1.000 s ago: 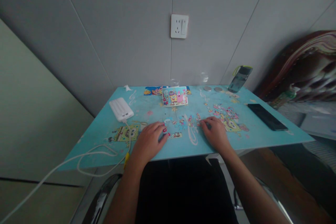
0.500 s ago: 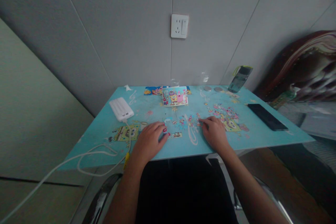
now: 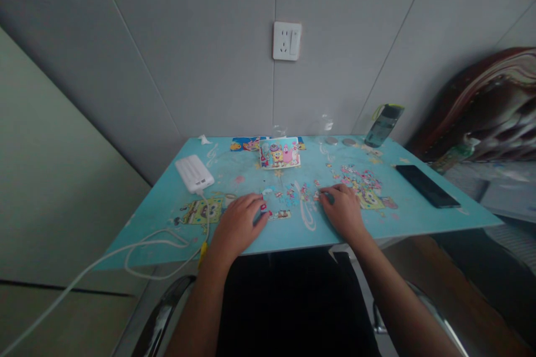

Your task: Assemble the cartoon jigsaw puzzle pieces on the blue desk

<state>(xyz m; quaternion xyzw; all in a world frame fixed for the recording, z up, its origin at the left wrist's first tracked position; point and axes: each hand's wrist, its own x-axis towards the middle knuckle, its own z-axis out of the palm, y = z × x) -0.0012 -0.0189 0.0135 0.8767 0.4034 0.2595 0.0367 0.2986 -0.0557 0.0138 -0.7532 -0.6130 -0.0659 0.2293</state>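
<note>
On a light blue cartoon-print table (image 3: 234,240), small colourful flat pieces (image 3: 291,195), which look like jigsaw pieces, lie scattered between my hands. My left hand (image 3: 243,220) rests at their left edge with thumb and forefinger apart; small red-marked pieces (image 3: 263,208) lie by its fingertips, beside a short joined strip (image 3: 280,215). At the right edge of the loose pieces, my right hand (image 3: 342,206) has thumb and forefinger bent together in a loop. Whatever is at those fingertips is too small to make out. A cartoon picture card (image 3: 280,153) stands behind the pieces.
A white power bank (image 3: 194,174) with a white cable (image 3: 154,243) is at the left. To the right lie a black phone (image 3: 427,186) and a tilted dark bottle (image 3: 384,125). Round lids (image 3: 349,142) and a clear container (image 3: 325,124) are near the wall, below a socket (image 3: 287,41).
My right thumb and forefinger have bowed apart, showing a gap inside their loop. Both hands otherwise stay nearly in place.
</note>
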